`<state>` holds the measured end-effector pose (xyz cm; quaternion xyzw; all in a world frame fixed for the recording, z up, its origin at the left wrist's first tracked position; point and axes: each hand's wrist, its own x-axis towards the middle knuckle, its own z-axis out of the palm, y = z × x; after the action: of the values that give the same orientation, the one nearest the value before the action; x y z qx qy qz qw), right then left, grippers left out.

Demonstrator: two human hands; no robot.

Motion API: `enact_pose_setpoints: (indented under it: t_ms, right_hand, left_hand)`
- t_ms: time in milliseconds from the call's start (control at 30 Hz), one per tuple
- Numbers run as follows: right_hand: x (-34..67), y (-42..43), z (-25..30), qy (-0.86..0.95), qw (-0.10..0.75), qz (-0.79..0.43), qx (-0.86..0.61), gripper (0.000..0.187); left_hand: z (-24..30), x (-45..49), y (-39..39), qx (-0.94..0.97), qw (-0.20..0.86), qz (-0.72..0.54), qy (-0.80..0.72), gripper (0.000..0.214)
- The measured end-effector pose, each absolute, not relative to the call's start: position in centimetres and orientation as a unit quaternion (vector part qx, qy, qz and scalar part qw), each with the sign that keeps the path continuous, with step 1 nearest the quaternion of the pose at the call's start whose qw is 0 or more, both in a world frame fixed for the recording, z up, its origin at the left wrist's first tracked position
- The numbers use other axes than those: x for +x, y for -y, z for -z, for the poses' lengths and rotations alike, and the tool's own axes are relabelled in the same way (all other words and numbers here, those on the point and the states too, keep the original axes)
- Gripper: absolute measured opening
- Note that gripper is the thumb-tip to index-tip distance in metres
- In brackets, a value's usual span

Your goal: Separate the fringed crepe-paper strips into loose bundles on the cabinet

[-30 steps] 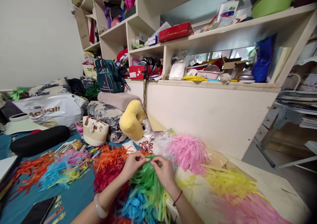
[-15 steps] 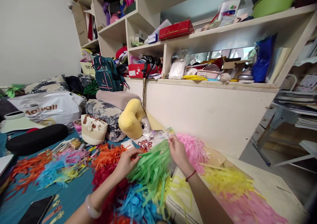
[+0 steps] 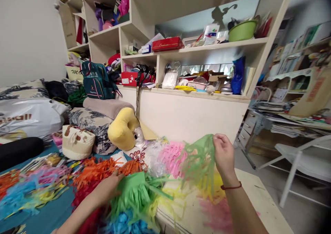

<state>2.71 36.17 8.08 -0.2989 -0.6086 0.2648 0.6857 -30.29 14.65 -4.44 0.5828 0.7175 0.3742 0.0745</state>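
Observation:
My right hand (image 3: 223, 155) is raised over the wooden board and pinches the top of a green fringed paper sheet (image 3: 199, 161), which hangs blurred below it. My left hand (image 3: 107, 187) rests low on a thicker bunch of green fringed paper (image 3: 137, 192), with its fingers mostly hidden behind the strips. Red, blue and yellow fringe lie under and around that bunch. A pink fringe pile (image 3: 172, 154) sits just behind the hanging green sheet.
Orange fringe (image 3: 97, 170) and mixed coloured strips spread over the teal cloth (image 3: 49, 216) on the left. A yellow neck pillow (image 3: 121, 129), a woven bag (image 3: 77, 141) and cushions lie behind. Cluttered shelves (image 3: 181, 51) stand at the back, a white chair (image 3: 305, 161) at right.
My right hand has pulled one green sheet away from the bunch, up and to the right. My left hand stayed low on the remaining green bunch. The view swung rightward.

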Motion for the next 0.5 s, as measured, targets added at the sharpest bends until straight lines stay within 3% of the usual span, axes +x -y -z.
enact_pose_setpoints:
  t_ms: [133,233,267,333,433,500]
  right_hand:
    - [3.2,-32.1,-11.7,0.722,0.59,-0.233,-0.275,0.013]
    - [3.4,-28.5,-12.7,0.798,0.517,-0.18,-0.252,0.009]
    - [3.7,-27.6,-12.8,0.817,0.491,-0.173,-0.247,0.01]
    - [5.2,-26.8,-12.8,0.835,0.444,-0.212,-0.247,0.015]
    - [8.7,-27.6,-12.2,0.804,0.387,-0.367,-0.264,0.025]
    - [11.0,-28.5,-11.4,0.778,0.368,-0.428,-0.275,0.028]
  left_hand:
    - [-0.7,-22.9,-17.0,0.623,0.046,-0.399,-0.671,0.046]
    - [-4.1,-15.4,-19.5,0.68,0.046,-0.519,-0.516,0.086]
    - [-4.8,-13.5,-20.4,0.68,0.061,-0.544,-0.488,0.091]
    - [-5.5,-11.0,-21.8,0.664,0.144,-0.574,-0.457,0.083]
    - [-5.7,-10.0,-23.0,0.667,0.296,-0.53,-0.432,0.036]
    - [-5.9,-10.0,-23.2,0.685,0.336,-0.488,-0.423,0.024]
